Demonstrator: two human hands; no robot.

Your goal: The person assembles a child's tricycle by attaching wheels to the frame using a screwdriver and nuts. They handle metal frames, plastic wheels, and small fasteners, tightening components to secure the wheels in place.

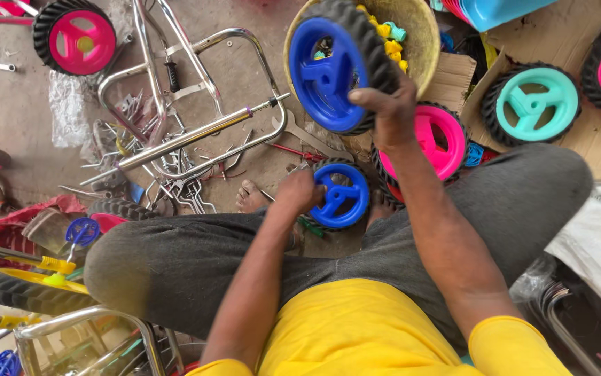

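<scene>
Large wheel: a big blue plastic wheel with a black ribbed rubber tyre is held up off the floor, tilted so that its spoked face looks toward the camera and slightly left; its axle line runs roughly toward the viewer.
Right hand: the right hand clasps the tyre at its lower right edge, fingers curled over the tread, with the arm stretched forward and up from the yellow sleeve, elbow low.
Small wheel: a smaller blue plastic wheel with a black tyre lies nearly flat on the floor between the person's bare feet, spoked face upward, axle line pointing up.
Left hand: the left hand rests at the small wheel's left rim, fingers bent around it in a grip; the forearm reaches straight ahead over the grey trouser leg.
Relative position: the large wheel sits above and beyond the small one, each wheel at the fingertips of its own hand.
Behind the large wheel: a round yellowish basket holding small yellow and teal plastic parts.
Right side: a pink plastic wheel just beside the right wrist, and a teal plastic wheel on brown cardboard.
Left side: a bent chrome metal tube frame lying on the concrete floor, with another pink wheel beyond it.
</scene>
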